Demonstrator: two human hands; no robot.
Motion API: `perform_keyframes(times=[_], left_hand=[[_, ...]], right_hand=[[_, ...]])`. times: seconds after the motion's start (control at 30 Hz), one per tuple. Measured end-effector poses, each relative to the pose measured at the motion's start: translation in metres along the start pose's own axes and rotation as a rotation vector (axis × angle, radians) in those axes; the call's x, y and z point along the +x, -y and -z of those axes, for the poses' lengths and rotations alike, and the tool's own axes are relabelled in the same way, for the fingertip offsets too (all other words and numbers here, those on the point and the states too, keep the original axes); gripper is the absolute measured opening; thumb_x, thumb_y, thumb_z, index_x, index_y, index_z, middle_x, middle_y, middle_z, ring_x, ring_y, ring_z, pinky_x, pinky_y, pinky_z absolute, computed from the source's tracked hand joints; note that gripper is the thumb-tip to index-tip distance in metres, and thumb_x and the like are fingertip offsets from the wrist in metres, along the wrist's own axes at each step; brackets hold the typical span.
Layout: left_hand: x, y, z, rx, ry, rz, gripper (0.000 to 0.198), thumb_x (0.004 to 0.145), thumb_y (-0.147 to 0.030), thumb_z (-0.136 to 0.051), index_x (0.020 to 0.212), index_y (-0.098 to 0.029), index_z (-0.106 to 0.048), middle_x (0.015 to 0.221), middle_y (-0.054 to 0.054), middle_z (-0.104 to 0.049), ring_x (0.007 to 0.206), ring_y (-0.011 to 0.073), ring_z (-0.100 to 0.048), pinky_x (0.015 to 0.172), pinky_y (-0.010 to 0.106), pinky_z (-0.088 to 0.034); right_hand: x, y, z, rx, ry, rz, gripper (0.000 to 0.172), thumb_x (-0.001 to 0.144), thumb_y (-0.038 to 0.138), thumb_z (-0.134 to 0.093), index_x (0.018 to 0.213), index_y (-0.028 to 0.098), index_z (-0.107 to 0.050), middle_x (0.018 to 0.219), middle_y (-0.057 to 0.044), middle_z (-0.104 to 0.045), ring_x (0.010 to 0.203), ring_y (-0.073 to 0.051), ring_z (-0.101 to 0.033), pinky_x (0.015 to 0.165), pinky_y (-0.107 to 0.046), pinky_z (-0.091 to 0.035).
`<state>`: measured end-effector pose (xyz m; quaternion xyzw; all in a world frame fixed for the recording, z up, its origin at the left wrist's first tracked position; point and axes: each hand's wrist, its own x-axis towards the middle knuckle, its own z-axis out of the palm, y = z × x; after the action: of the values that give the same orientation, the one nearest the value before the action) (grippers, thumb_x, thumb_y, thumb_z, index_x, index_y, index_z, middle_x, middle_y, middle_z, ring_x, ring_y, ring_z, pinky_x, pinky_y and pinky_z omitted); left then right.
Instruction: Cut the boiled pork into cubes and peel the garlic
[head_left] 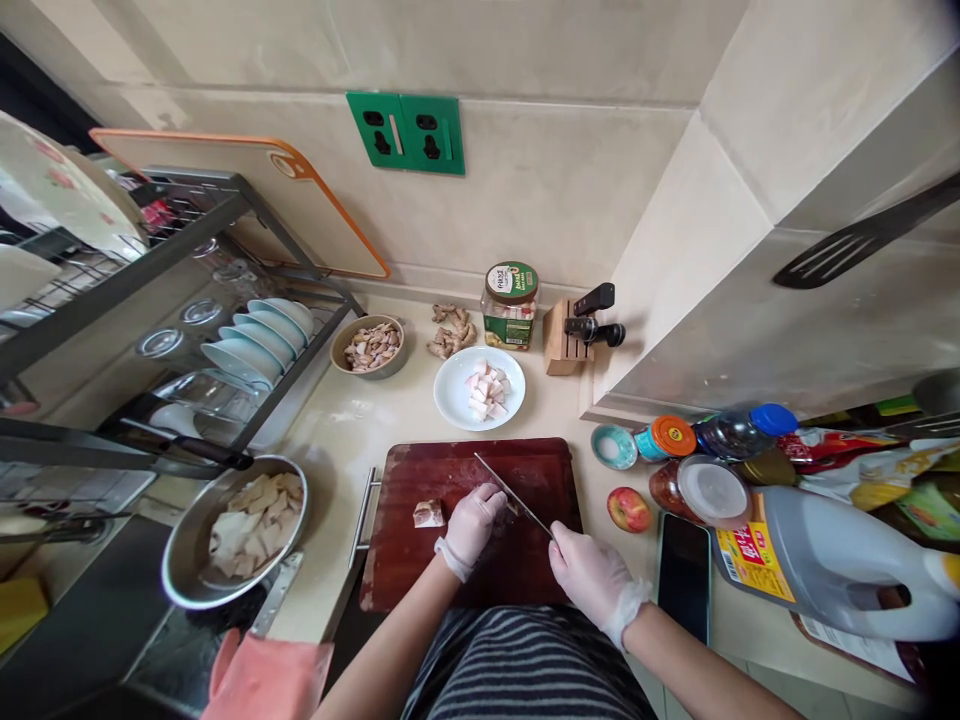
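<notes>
My right hand (592, 575), in a clear glove, is closed round the handle of a knife (514, 492). Its blade slants up and left over the dark red cutting board (420, 470). My left hand (474, 525), also gloved, presses curled fingers down on the board just left of the blade. A bit of something brownish shows between those fingers and the knife; most of it is hidden. Left of this hand lies a pale chunk with a brown edge (428, 514). Beyond the board, whitish-pink cubes (489, 390) sit on a white plate (445, 402).
Behind stand a bowl of garlic cloves (371, 348), ginger (451, 332), a plastic jar (510, 310) and a knife block (561, 345). Pale slices fill a metal pan (174, 575) at left, below a dish rack (300, 400). An apple (628, 510), phone (684, 580) and jug (832, 570) line the right.
</notes>
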<state>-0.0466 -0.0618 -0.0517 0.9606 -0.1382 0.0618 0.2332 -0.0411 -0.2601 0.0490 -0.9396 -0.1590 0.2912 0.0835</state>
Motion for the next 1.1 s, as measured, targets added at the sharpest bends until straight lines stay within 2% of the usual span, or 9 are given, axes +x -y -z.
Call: perform_keyframes(times=[0.23,0.43,0.57,0.8,0.93,1.1], left_hand=[[-0.003,0.008,-0.010,-0.072,-0.066,-0.015,0.024,0.090,-0.015,-0.040,0.094,-0.019,-0.064,0.092,0.005,-0.065,0.080,0.0140,-0.061,0.070,0.023,-0.050],[-0.005,0.009,-0.012,-0.093,-0.055,-0.034,0.025,0.090,-0.016,-0.039,0.091,-0.019,-0.064,0.087,0.004,-0.064,0.077,0.0132,-0.059,0.068,0.023,-0.050],[-0.005,0.006,-0.010,-0.109,-0.016,0.007,0.026,0.091,-0.018,-0.038,0.093,-0.020,-0.064,0.089,0.004,-0.063,0.077,0.0122,-0.057,0.067,0.022,-0.048],[-0.004,0.006,-0.010,-0.026,0.057,0.046,0.030,0.092,-0.020,-0.034,0.089,-0.021,-0.064,0.085,0.003,-0.062,0.076,0.0134,-0.055,0.068,0.023,-0.045],[-0.005,0.006,-0.010,0.030,0.022,-0.012,0.029,0.092,-0.020,-0.035,0.088,-0.020,-0.064,0.085,0.003,-0.063,0.075,0.0143,-0.055,0.067,0.024,-0.045],[-0.005,0.006,-0.011,-0.028,-0.055,-0.009,0.023,0.091,-0.019,-0.039,0.086,-0.019,-0.061,0.085,0.003,-0.063,0.072,0.0122,-0.056,0.065,0.021,-0.045]], right_hand=[[0.015,0.010,-0.002,-0.010,0.088,0.001,0.026,0.091,0.019,-0.033,0.102,0.019,-0.057,0.084,-0.009,-0.071,0.077,-0.021,-0.068,0.055,-0.026,-0.034],[0.037,0.020,-0.015,0.022,0.035,-0.012,0.029,0.092,0.022,-0.030,0.106,0.018,-0.056,0.086,-0.010,-0.071,0.077,-0.021,-0.068,0.056,-0.026,-0.036],[0.028,0.010,-0.006,0.050,0.000,0.014,0.026,0.091,0.024,-0.033,0.097,0.021,-0.058,0.085,-0.007,-0.071,0.076,-0.019,-0.067,0.056,-0.025,-0.033],[0.004,0.000,0.007,0.016,0.049,-0.014,0.022,0.091,0.023,-0.035,0.091,0.022,-0.057,0.079,-0.005,-0.070,0.069,-0.017,-0.066,0.052,-0.027,-0.024],[0.002,0.002,0.007,-0.001,0.056,-0.012,0.021,0.091,0.021,-0.035,0.090,0.021,-0.056,0.078,-0.005,-0.070,0.069,-0.017,-0.066,0.051,-0.028,-0.021],[0.003,-0.001,0.007,0.006,0.065,-0.012,0.019,0.092,0.022,-0.035,0.088,0.021,-0.054,0.078,-0.005,-0.070,0.070,-0.017,-0.066,0.052,-0.029,-0.019]])
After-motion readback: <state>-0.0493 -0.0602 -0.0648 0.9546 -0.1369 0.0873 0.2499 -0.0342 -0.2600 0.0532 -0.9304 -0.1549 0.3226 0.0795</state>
